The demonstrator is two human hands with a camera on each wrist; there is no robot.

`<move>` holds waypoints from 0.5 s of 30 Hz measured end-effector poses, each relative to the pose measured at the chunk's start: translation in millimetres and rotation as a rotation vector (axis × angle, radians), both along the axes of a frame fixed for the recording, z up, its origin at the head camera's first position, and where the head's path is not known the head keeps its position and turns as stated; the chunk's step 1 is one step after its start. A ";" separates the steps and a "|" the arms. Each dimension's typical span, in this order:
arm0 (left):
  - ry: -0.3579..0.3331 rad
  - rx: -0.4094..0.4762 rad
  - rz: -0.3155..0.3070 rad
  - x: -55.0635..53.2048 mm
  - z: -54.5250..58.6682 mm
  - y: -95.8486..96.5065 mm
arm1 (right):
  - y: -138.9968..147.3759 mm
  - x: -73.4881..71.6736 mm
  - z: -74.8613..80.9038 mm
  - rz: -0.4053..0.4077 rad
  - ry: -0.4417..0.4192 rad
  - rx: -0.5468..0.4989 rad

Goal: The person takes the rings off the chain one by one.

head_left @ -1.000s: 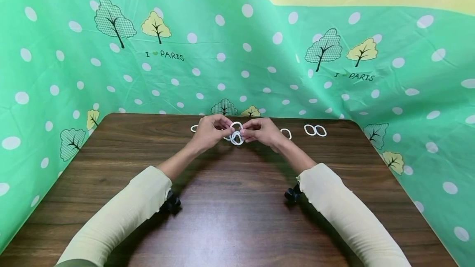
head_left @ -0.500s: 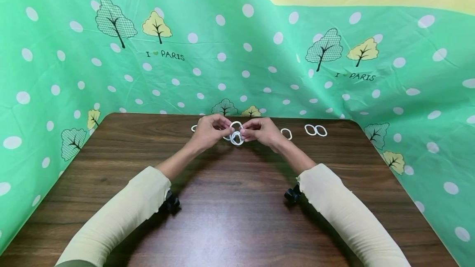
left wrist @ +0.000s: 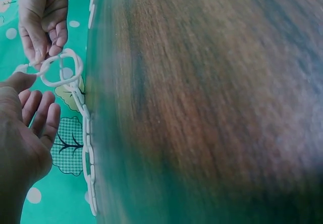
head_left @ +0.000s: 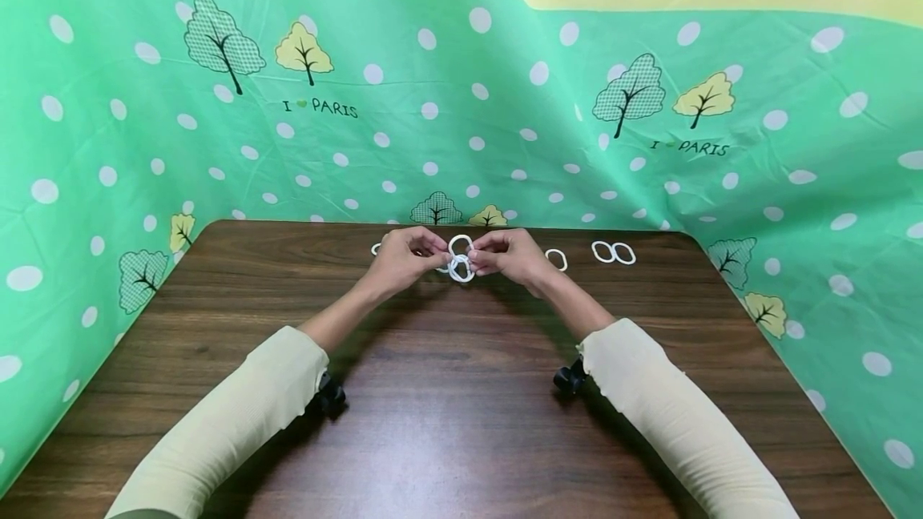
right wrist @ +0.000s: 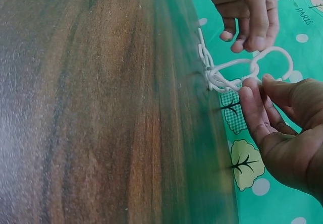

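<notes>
White oval links [left wrist: 79, 66], some interlocked, right hand [head_left: 509, 253] pinching one, left hand [head_left: 405, 253], hold unclear

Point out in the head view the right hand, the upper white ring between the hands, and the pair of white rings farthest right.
Right hand [head_left: 510, 253], head view: back of the hand.
Upper white ring [head_left: 459, 237], head view: top of its loop.
Pair of white rings [head_left: 613, 253], head view: where the two meet.

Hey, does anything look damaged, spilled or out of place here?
Nothing looks spilled or plainly damaged. The white oval ring in the right hand is partly hidden by fingers, so I can't check it fully. The green polka-dot cloth behind the brown wood-grain table is creased, but that seems minor.
</notes>
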State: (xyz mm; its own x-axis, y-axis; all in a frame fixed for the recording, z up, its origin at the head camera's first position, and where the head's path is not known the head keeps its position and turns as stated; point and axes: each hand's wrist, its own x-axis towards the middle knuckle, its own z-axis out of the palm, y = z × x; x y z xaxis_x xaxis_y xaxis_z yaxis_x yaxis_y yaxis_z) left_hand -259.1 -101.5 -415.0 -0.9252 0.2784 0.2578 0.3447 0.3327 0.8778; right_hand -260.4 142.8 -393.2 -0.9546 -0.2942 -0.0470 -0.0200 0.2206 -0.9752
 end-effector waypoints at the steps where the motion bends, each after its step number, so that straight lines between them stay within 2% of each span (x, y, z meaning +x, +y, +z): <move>1: -0.011 -0.009 -0.001 0.1 0.1 0.1 | 0.3 -0.1 0.0 -0.001 -0.001 -0.002; 7: -0.047 -0.086 -0.027 0.0 1.7 3.2 | 2.1 -0.2 1.9 -0.001 0.002 -0.007; 15: -0.016 -0.142 -0.057 -1.2 -0.8 6.7 | 1.2 0.0 7.9 -0.013 0.010 -0.010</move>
State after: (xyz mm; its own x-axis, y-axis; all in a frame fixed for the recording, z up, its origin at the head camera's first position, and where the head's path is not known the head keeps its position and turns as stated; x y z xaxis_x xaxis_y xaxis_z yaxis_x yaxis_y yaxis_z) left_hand -260.3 -94.8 -415.8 -0.9107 0.3629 0.1971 0.3526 0.4348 0.8286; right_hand -260.4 144.0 -385.3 -0.9588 -0.2817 -0.0351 -0.0264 0.2114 -0.9770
